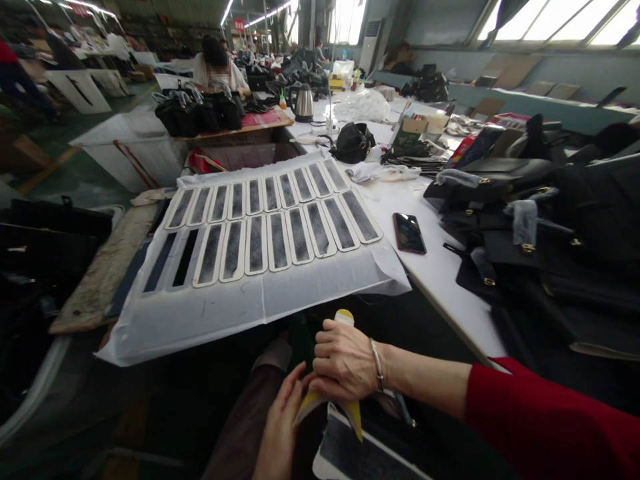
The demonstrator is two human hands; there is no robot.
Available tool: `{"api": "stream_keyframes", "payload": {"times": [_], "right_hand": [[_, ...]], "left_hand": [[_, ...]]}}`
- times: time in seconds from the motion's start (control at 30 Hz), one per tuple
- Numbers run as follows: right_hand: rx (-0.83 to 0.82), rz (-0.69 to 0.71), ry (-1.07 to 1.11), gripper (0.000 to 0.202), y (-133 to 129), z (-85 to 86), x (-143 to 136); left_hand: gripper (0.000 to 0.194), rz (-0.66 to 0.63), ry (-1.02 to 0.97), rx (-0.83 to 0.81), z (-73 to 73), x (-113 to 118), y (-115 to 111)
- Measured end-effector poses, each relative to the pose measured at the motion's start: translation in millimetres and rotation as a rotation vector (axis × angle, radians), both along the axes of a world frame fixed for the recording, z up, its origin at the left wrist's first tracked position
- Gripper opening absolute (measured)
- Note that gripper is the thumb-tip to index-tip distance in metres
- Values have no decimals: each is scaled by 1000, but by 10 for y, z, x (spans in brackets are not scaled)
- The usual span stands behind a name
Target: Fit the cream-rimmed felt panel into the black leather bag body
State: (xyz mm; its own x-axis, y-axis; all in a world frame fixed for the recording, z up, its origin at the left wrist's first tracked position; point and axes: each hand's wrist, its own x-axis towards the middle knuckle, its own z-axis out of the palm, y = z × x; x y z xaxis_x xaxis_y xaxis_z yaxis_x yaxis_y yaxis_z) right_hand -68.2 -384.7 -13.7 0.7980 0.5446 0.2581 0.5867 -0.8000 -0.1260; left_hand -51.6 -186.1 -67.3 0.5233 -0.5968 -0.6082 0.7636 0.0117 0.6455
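Observation:
My right hand [345, 360] is wrapped round a yellow and white object [344, 316]. Its rounded end shows above the fist, and two pointed yellow flaps spread out below. Beside it, my left hand [283, 417] has its fingers stretched out, close to the left flap; whether they touch is unclear. Below both hands lies a dark panel with a pale border [367, 450], partly out of frame. Two rows of similar pale-edged dark panels [254, 243] lie on a white sheet [220, 317] in front of me.
A phone [409, 233] rests on the white table [450, 293] at the right. Black bags [530, 247] are piled beyond it. A kettle [302, 103] and a black pouch [353, 142] stand further back. Another person [216, 70] sits behind more black bags at the upper left.

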Motion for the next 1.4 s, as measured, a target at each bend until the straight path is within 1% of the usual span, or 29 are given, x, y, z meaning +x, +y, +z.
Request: {"api": "stream_keyframes", "payload": {"times": [0.03,0.07,0.17,0.2,0.27,0.33,0.4,0.5,0.57,0.67,0.8,0.93,1.07,1.17,1.23,1.3,1.4], "right_hand": [[2,3,-6,41,-3,-9,0],[-2,6,-7,41,-7,-17,-2],[-16,1,-1,40,-14,-34,-10],[-19,-2,0,40,-15,-36,-12],[-25,-8,1,40,-15,-35,-14],[-38,-4,2,40,-13,-22,-17],[-47,3,3,40,-9,-2,-25],[-57,3,7,39,-4,30,-52],[-67,-2,17,39,-3,44,-73],[-81,-8,33,38,-9,56,-96],[-98,-22,57,37,-21,62,-120],[-100,-47,64,39,-18,36,-183],[-107,-99,107,40,20,25,-297],[-98,-171,142,40,81,39,-407],[-78,-242,164,39,141,42,-485],[-60,-323,184,37,210,36,-562],[-50,-423,193,37,303,25,-668]], "left_hand": [[60,-28,-61,4,50,-7,39],[62,-70,-170,25,111,-17,73],[54,-244,-607,173,306,-46,113],[52,-295,-704,223,362,-51,102],[47,-365,-783,292,449,-53,60],[40,-404,-801,324,512,-45,16],[35,-425,-794,323,562,-31,-10],[34,-460,-796,309,622,-15,-15],[33,-488,-823,330,632,-16,-7],[34,-492,-858,341,575,-43,10],[41,-484,-915,328,427,-91,36],[36,-513,-976,295,344,-117,47],[34,-576,-1083,280,368,-116,57],[36,-666,-1132,246,462,-77,60],[37,-696,-1099,210,550,-29,49],[40,-706,-1020,163,631,36,25],[43,-693,-756,66,690,149,-17]]}}
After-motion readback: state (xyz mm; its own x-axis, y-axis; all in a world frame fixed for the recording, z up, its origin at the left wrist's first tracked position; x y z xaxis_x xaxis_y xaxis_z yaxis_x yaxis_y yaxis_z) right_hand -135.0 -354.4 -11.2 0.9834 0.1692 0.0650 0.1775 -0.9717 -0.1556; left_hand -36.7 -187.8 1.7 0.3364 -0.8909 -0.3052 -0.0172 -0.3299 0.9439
